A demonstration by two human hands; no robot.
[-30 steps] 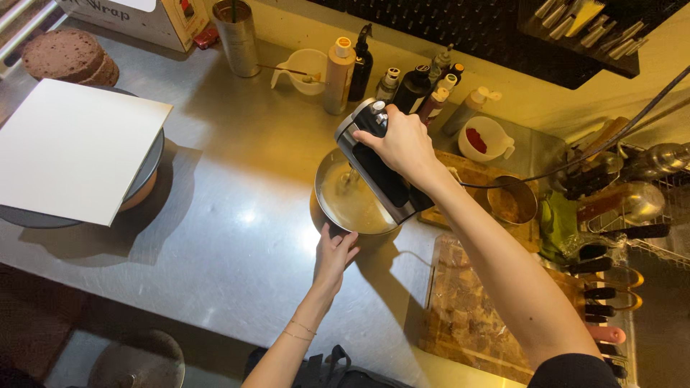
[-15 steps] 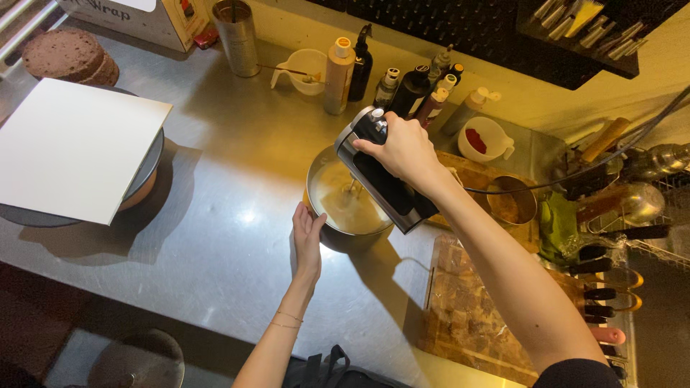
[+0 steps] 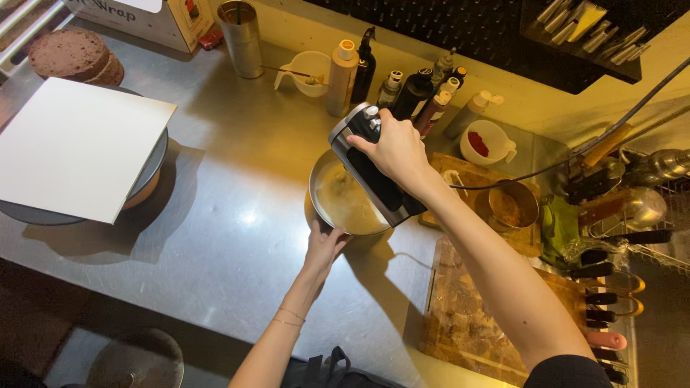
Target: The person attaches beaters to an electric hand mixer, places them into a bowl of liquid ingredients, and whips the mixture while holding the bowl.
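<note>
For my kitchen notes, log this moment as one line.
right hand: grips hand mixer over bowl | left hand: on metal bowl rim | surface: steel counter | nearby: white board on turntable

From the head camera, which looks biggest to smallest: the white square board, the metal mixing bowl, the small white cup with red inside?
1. White square board, clearly largest.
2. Metal mixing bowl, partly hidden by the hand mixer.
3. Small white cup, smallest.

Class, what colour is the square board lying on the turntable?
White: the square board shows plainly in the head view.
</note>
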